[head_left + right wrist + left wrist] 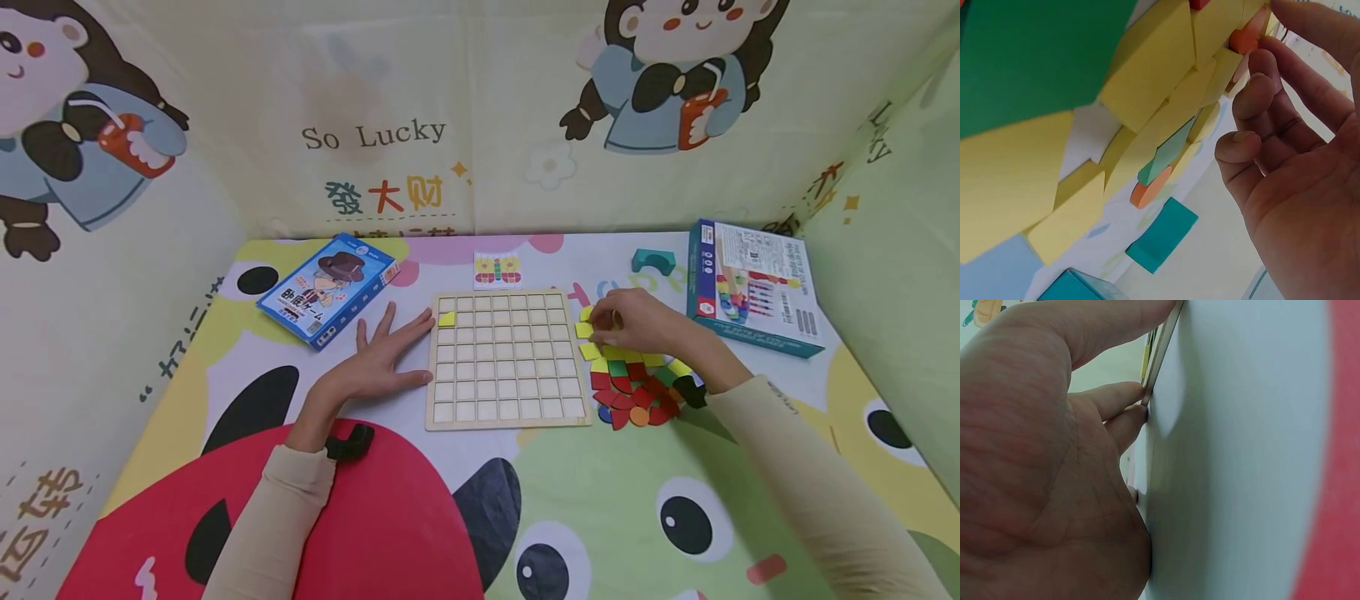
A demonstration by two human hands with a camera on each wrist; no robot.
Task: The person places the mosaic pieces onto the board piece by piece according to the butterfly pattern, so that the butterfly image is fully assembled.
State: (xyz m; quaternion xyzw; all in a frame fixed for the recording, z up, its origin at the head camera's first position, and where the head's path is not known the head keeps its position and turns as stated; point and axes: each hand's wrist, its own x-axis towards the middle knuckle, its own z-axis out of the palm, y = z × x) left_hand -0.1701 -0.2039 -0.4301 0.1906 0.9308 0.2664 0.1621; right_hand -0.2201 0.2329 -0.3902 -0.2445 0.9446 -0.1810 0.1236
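Note:
A wooden grid board (pixel 512 423) lies flat on the table, with one yellow square tile (pixel 447 319) in an upper-left cell. At its left edge rests my left hand (pixel 378 362), fingers spread; fingertips meet the board's edge (pixel 1159 359) in the left wrist view. My right hand (pixel 637 321) is over the yellow tiles (pixel 591 352) right of the board, thumb and forefinger bent down among them. In the right wrist view the right hand (pixel 1297 156) has its other fingers curled; whether a tile is between thumb and forefinger cannot be seen.
Red pieces (pixel 622 400), a few green ones and an orange disc (pixel 639 416) lie below the yellow tiles. A butterfly pattern card (pixel 498 269) sits behind the board. Blue box (pixel 328 287) at left, teal-edged box (pixel 757 287) at right, teal arch block (pixel 652 260) behind.

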